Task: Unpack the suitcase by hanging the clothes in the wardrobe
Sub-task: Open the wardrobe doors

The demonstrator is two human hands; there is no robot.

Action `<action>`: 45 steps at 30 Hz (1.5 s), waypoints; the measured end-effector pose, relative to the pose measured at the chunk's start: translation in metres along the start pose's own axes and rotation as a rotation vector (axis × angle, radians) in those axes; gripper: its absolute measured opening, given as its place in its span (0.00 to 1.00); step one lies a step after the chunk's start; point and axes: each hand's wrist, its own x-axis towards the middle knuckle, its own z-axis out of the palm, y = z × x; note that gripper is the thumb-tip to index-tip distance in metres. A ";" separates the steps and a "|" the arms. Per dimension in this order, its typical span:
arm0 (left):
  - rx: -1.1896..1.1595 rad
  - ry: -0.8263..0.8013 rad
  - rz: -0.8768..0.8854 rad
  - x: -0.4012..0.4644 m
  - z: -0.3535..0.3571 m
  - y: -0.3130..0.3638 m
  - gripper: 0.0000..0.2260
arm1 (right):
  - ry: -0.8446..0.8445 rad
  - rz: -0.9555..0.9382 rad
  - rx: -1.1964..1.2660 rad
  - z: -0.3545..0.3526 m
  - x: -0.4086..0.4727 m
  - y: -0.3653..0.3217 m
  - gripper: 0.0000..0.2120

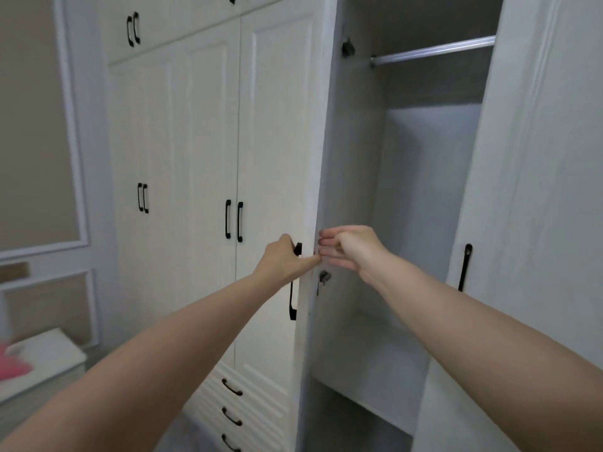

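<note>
The white wardrobe (182,132) fills the view. One compartment stands open, with a bare metal hanging rail (434,50) near its top and a white shelf (368,383) lower down. My left hand (284,261) grips the black handle (293,298) of the compartment's left door (321,158), which I see almost edge-on. My right hand (350,249) reaches in from the right, its straight fingers touching that door's edge just above a hinge (324,277). The right door (535,158) is swung open. No suitcase or hanging clothes are in view.
Shut wardrobe doors with black handles (234,220) stand to the left, with drawers (231,402) below them. At the lower left, something pink (11,365) lies on a white surface (49,357). A panelled wall (36,125) is at the far left.
</note>
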 end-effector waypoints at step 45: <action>0.127 -0.229 0.372 0.121 0.211 0.059 0.30 | 0.988 -0.135 -0.097 -0.195 0.116 0.098 0.15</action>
